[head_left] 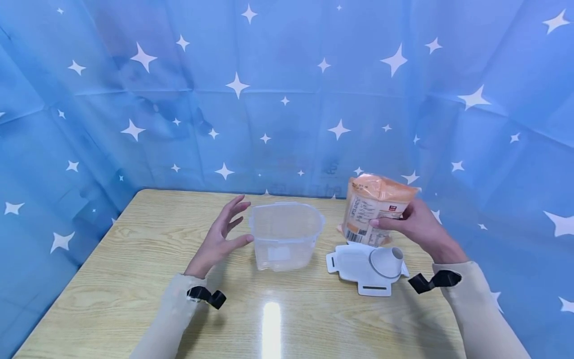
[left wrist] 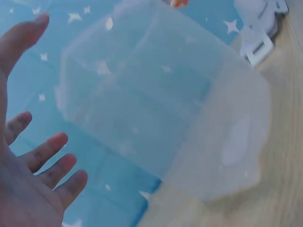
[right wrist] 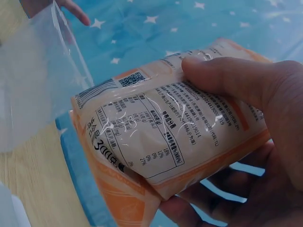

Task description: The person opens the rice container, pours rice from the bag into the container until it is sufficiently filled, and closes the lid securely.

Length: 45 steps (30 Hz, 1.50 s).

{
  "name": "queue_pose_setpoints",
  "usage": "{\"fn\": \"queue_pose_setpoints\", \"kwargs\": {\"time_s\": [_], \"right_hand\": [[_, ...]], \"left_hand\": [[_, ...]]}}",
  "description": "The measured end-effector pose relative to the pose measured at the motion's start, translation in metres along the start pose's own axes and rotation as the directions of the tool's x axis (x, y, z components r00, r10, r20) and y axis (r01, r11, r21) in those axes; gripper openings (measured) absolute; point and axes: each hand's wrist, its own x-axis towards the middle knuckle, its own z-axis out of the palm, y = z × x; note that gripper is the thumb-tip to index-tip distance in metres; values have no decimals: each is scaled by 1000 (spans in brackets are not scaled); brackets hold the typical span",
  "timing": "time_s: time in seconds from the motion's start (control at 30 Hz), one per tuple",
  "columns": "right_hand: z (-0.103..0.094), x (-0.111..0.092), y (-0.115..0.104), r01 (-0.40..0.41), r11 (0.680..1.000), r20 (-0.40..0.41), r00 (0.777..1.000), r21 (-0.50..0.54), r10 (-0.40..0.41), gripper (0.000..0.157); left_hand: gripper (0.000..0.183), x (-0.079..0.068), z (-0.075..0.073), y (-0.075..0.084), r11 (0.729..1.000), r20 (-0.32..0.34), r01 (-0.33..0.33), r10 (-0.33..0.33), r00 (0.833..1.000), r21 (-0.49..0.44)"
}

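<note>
Head view: right hand (head_left: 419, 229) has its grip clamped on an orange-and-white bag (head_left: 363, 209), around 2 o'clock from the clear tub (head_left: 287, 244). Most of those fingers are hidden behind it, and I can't tell if its bottom touches the white lid (head_left: 352, 264) at 4 o'clock, flat with slotted flaps and a round spout. Left hand (head_left: 219, 237) is at 9 o'clock, grip apart, on a wood-grain table (head_left: 130, 264) background. Left wrist: tub's blurry, cloudy plastic; lid's cut off at 1 o'clock. Right wrist: shiny crinkled wrapper, tub cropped at 10 o'clock.
</note>
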Motion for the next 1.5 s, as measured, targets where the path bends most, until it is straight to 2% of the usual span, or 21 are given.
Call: {"fn": "queue_pose_setpoints", "kwargs": {"time_s": [0.13, 0.27, 0.4, 0.5, 0.63, 0.83, 1.13, 1.33, 1.5], "right_hand": [[2, -4, -11, -42, 998, 16, 999, -41, 43, 61], [5, -7, -18, -50, 997, 32, 998, -59, 52, 60], [7, -9, -26, -60, 994, 41, 997, -87, 64, 60], [8, -10, -32, -71, 991, 49, 996, -111, 77, 62], [9, -11, -39, -94, 986, 61, 993, -137, 103, 63], [12, -12, -48, -113, 980, 80, 989, -165, 127, 64], [13, -11, -60, -93, 978, 127, 985, -185, 117, 59], [12, -8, -66, -62, 972, 144, 985, -227, 96, 51], [12, -7, -67, -36, 962, 170, 982, -270, 84, 44]], "left_hand": [[87, 2, 10, 19, 997, -41, -72, 72, 997, -1], [80, 3, 27, 37, 991, -64, -131, 131, 989, -3], [74, 5, 50, 52, 982, -48, -187, 186, 981, -24], [73, 7, 69, 59, 977, -11, -201, 200, 980, -70], [71, 11, 95, 64, 973, 39, -165, 174, 984, -162], [65, 19, 125, 63, 948, 109, -77, 115, 987, -308], [68, 24, 157, 62, 940, 154, 64, -13, 988, -334], [74, 22, 177, 63, 902, 172, 165, -103, 980, -398], [70, 21, 193, 56, 875, 186, 181, -107, 977, -449]]}}
